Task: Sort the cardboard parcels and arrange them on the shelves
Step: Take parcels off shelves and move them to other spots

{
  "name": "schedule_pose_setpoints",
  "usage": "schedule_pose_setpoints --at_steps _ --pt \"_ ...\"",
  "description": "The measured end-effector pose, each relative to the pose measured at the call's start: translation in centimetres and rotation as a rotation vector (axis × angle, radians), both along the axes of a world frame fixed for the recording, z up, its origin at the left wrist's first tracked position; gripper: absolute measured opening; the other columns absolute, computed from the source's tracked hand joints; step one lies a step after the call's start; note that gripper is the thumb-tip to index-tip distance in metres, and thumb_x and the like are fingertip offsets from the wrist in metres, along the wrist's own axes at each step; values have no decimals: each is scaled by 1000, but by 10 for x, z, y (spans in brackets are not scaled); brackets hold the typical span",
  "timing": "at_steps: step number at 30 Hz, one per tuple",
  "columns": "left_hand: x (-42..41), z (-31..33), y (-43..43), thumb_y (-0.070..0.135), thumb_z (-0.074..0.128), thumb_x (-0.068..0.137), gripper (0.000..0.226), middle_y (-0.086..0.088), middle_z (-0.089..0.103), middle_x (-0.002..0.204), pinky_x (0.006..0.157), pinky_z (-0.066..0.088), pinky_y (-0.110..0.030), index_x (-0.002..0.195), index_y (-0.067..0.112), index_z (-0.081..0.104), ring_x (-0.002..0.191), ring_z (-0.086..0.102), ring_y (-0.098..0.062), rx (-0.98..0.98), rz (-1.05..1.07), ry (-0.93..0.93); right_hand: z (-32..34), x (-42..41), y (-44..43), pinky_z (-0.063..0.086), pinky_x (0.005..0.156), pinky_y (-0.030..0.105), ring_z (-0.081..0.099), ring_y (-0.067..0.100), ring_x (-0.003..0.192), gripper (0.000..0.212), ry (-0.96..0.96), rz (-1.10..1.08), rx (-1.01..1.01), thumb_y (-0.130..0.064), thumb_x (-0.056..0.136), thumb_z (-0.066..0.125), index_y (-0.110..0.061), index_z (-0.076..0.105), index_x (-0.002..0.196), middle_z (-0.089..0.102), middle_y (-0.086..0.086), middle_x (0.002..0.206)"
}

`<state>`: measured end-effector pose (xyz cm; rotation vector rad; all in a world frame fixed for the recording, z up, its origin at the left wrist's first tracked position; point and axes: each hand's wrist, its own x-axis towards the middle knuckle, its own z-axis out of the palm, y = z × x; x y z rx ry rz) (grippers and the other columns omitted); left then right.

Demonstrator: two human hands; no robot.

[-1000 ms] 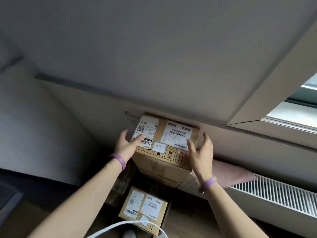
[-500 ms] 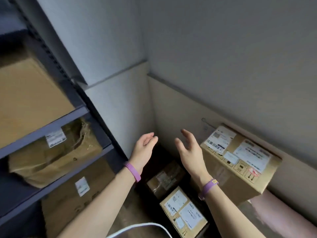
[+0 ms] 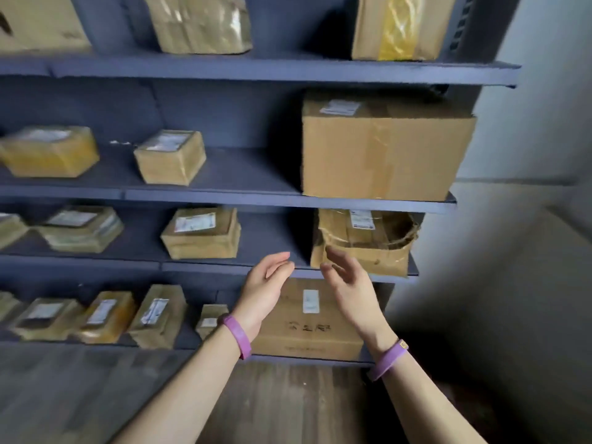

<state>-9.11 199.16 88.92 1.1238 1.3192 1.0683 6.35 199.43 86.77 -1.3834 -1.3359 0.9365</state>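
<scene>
I face a dark blue shelving unit [image 3: 288, 200] holding several cardboard parcels. My left hand [image 3: 266, 290] and my right hand [image 3: 349, 283] hover empty in front of it, palms facing each other, fingers apart. Just behind my right hand sits a crushed, torn parcel [image 3: 368, 241] on the third shelf. A large box [image 3: 384, 149] fills the right end of the shelf above. Behind my wrists, a labelled box [image 3: 310, 318] stands on the bottom shelf. A small parcel [image 3: 201, 232] lies left of the gap between my hands.
Small taped parcels [image 3: 169, 155] line the left parts of the shelves. A gap lies between the small parcel and the crushed one. A grey wall [image 3: 528, 155] closes the right side. Dark wooden floor [image 3: 272, 405] lies below.
The view has swung left from the corner with floor parcels to face the shelves. My hands left the box by the wall and now hover empty before the third shelf.
</scene>
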Motion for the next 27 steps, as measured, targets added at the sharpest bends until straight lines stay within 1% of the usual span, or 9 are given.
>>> schedule_pose_setpoints --at_steps 2,7,11,15,16,18,23,24,27 --pt "-65 7 -9 23 57 94 29 4 62 121 94 43 -26 122 20 61 114 57 -11 18 90 -8 6 -66 5 43 105 30 55 13 121 35 -8 95 10 -21 96 57 -20 54 131 58 -7 130" --pt "-206 27 -32 22 57 93 24 2 62 122 104 41 -31 116 22 62 116 56 -13 82 317 -10 28 -214 15 43 107 33 57 15 119 35 -1 312 44 -20 95 58 -17 56 129 59 -7 127" --pt "-296 32 -49 23 57 93 29 2 63 121 94 43 -25 122 22 61 111 58 -9 106 464 -26 40 -312 22 39 109 29 53 15 125 40 24 477 52 -18 96 57 -10 53 135 56 1 136" --pt "-372 24 -61 27 60 91 27 4 63 121 101 45 -33 118 30 63 111 58 -9 92 602 -10 38 -400 29 41 107 28 53 16 125 42 33 624 39 -22 95 58 -13 51 136 55 0 138" --pt "-390 21 -64 30 61 90 27 5 63 122 102 46 -35 117 33 63 113 58 -10 84 630 1 37 -421 32 41 107 24 52 14 125 43 38 661 36 -22 96 58 -13 51 137 54 -2 138" --pt "-425 19 -67 35 61 89 27 8 63 123 100 46 -35 116 37 63 114 57 -10 69 695 24 38 -462 38 39 98 7 49 6 124 42 63 736 29 -21 96 57 -13 50 137 52 -6 137" --pt "-526 18 -47 42 62 85 35 9 62 124 97 46 -33 120 35 61 116 58 -12 70 820 57 40 -576 70 35 89 0 46 5 125 43 85 868 32 -19 96 57 -8 49 138 51 -4 138" --pt "-547 21 -38 40 61 86 36 7 61 125 96 45 -33 121 32 61 116 57 -13 77 849 69 42 -599 78 36 89 1 47 5 124 44 100 894 26 -18 97 56 -8 49 138 51 -6 134" --pt "-608 32 -13 27 56 94 30 -1 60 124 86 44 -28 123 22 61 112 56 -16 74 944 72 49 -669 103 38 99 18 49 10 123 43 133 960 -33 -17 97 55 -7 48 138 53 -2 133"
